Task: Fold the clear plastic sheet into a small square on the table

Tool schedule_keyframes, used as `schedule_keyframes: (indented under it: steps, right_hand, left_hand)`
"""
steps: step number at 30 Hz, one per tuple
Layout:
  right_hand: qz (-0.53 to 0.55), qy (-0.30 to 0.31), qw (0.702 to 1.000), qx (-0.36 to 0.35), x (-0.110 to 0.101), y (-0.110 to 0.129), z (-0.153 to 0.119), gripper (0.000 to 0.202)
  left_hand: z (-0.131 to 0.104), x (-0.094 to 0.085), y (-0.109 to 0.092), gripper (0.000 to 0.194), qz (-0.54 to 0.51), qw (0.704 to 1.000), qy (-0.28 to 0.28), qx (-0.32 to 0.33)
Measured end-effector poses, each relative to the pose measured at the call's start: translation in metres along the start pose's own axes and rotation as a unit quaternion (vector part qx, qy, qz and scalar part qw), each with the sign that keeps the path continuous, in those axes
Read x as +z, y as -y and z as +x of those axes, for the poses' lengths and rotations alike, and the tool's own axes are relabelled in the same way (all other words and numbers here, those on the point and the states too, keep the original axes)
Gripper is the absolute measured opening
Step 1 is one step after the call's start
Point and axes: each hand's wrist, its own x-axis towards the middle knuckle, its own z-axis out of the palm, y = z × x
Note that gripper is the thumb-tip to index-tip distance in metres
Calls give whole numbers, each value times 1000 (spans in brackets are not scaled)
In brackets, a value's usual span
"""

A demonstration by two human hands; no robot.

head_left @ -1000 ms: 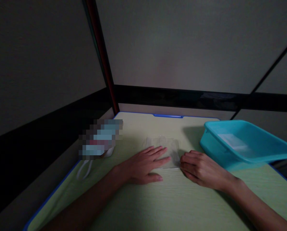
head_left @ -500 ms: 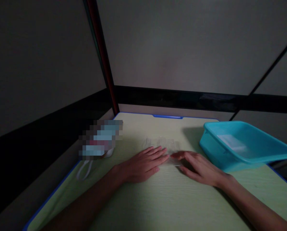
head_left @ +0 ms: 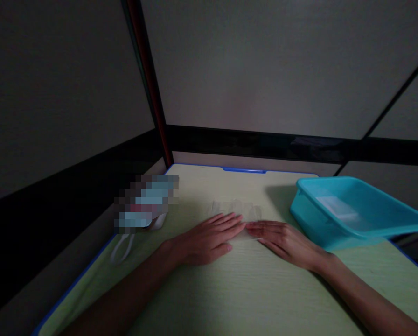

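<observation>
A thin, clear plastic piece with finger-like strips at its far side lies on the pale table. It looks like a disposable glove. My left hand rests flat across its left and near part, fingers spread and pointing right. From the right, my right hand touches its right near edge, fingers pressed together, their tips close to those of my left hand. Whether the right fingers pinch the plastic is hidden.
A turquoise basin stands at the right with a white sheet inside. At the left edge lies a blurred-out item with a white strap loop. Walls rise behind and at the left.
The fingers of my right hand have closed together and lowered onto the plastic; the thumb was apart before. My left hand has stayed nearly in place.
</observation>
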Motion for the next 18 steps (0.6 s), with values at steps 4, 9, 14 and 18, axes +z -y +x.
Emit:
schedule_keyframes:
  steps: [4,9,14,18]
  right_hand:
    - [54,-35,997,38,0,0,-1,30]
    - [119,-80,985,92,-2,-1,-5,27]
    - [156,-138,966,154,-4,-2,-6,26]
    - [184,-208,941,194,-5,-3,-6,27]
  left_hand:
    - [1,-1,1,70,-48,999,-1,-17]
    - [3,-1,5,64,-114,992,-41,-36]
    - [7,2,11,46,-201,974,-101,-40]
    - [8,1,14,37,-273,946,-164,-61]
